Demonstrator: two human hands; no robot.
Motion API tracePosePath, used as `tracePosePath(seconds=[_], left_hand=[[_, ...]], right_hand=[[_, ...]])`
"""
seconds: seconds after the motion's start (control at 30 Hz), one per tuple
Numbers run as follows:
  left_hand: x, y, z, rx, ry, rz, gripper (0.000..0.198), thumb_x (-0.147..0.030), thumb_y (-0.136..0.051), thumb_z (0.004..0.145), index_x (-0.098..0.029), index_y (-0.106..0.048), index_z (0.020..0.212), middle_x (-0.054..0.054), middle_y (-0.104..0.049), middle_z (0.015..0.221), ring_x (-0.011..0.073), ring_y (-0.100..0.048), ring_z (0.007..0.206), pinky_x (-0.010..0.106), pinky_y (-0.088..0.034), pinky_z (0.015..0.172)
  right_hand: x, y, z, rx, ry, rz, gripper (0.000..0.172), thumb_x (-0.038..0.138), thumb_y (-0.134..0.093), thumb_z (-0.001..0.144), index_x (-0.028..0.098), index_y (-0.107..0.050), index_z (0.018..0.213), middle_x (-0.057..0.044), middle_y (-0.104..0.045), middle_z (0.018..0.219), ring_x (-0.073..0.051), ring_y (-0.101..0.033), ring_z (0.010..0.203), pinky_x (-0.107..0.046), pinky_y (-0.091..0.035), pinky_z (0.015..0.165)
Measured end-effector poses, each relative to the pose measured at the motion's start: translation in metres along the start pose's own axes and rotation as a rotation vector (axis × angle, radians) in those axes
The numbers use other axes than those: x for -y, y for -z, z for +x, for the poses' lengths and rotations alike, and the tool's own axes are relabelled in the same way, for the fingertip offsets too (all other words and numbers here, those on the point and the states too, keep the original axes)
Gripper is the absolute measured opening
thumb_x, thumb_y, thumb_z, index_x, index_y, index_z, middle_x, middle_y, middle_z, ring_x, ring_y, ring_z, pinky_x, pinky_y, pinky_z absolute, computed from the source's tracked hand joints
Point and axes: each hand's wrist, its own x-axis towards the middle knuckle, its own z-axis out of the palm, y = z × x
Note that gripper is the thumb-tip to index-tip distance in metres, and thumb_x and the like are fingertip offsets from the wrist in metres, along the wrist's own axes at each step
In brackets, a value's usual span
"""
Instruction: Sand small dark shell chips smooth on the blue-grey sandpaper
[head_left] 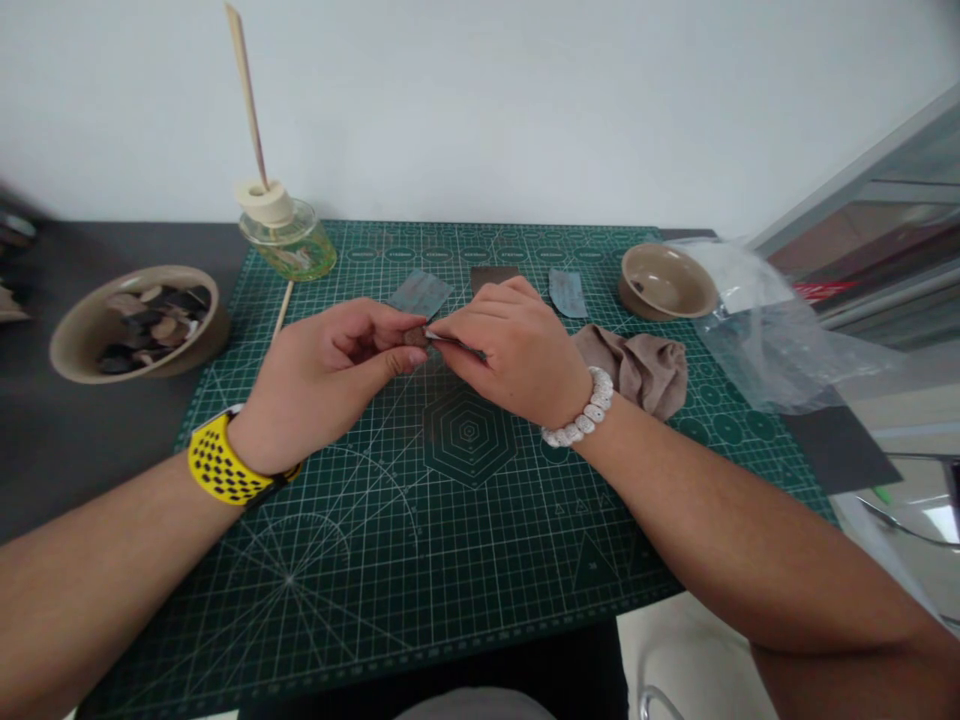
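Observation:
My left hand [300,385] pinches a small brown chunk [414,338], perhaps wood or stone, between thumb and fingers above the mat. Against its right side, my right hand [525,350] grips a thin strip that looks like folded sandpaper [466,349], mostly covered by the fingers. Behind the hands, two grey-blue sandpaper-like sheets [421,292] [568,293] and a brown sheet [491,276] lie on the green cutting mat [465,540]. A crumpled brown cloth [645,372] rests beside my right wrist.
At left, a tan bowl [71,352] holds several dark and brown chunks. A reed diffuser bottle [289,240] stands at the back left, with a loose stick [283,308] near it. A smaller tan bowl [667,280] with a small dark piece and a clear plastic bag [780,340] are at right.

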Motion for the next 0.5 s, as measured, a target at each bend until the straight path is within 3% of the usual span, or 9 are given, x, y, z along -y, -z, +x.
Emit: tracePosePath(seconds=[0.5], left_hand=[[-0.0004,-0.0013,-0.003,-0.038,0.002,-0.033,0.01,-0.038,-0.089,0.087,-0.032,-0.086,0.095,0.001,-0.086,0.096,0.0259,-0.082,0.086,0.041,-0.069,0.078]], right_hand=[[-0.0009,0.0003,-0.0011,-0.001,0.021,0.015,0.031,0.023,-0.056,0.114,0.02,-0.086,0.12,-0.009,-0.088,0.108,-0.027,-0.068,0.103,-0.043,-0.042,0.096]])
